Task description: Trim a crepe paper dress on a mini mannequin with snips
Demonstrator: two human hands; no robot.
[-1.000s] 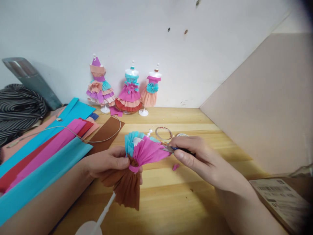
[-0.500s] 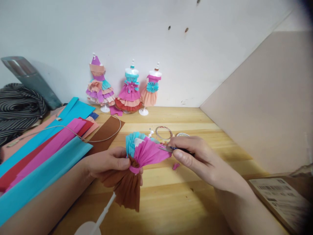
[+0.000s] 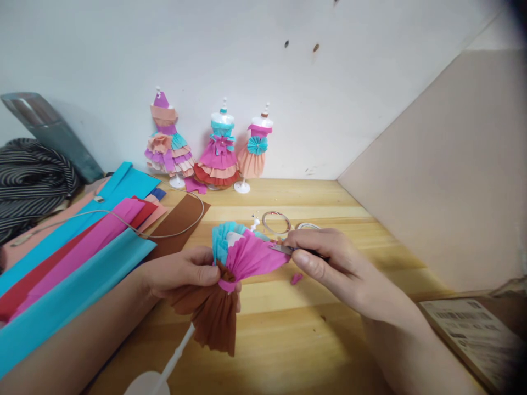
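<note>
Paper dress (image 3: 251,257) on its white stand is held above the desk (image 3: 288,340), mid-front. Left hand (image 3: 181,274) is clenched round the waist, between the pink upper fan and the brown skirt (image 3: 218,321).

Long axis is tilted: stand base (image 3: 148,384) sits low at the near edge of view, and neck knob (image 3: 255,223) is pointed away and up-right. The pink fan is spread toward the right.

Right hand (image 3: 329,263) is closed on small scissors (image 3: 288,249). The blade tip is touching the fan's right edge; whether the blades are apart cannot be told. Pink scrap (image 3: 295,278) lies on the desk just below the tip.

Room:
- Bare desk is seen near and right of the hands.
- Left side is bounded by coloured paper sheets (image 3: 61,274) with a cable (image 3: 123,219) across them.
- Right side is bounded by an angled board (image 3: 444,175) and a barcode-printed box (image 3: 473,334) beside the right forearm.
- Tape rolls (image 3: 276,222) lie just behind the right hand.
- Three dressed mannequins (image 3: 218,153) stand well apart, at the wall.
</note>
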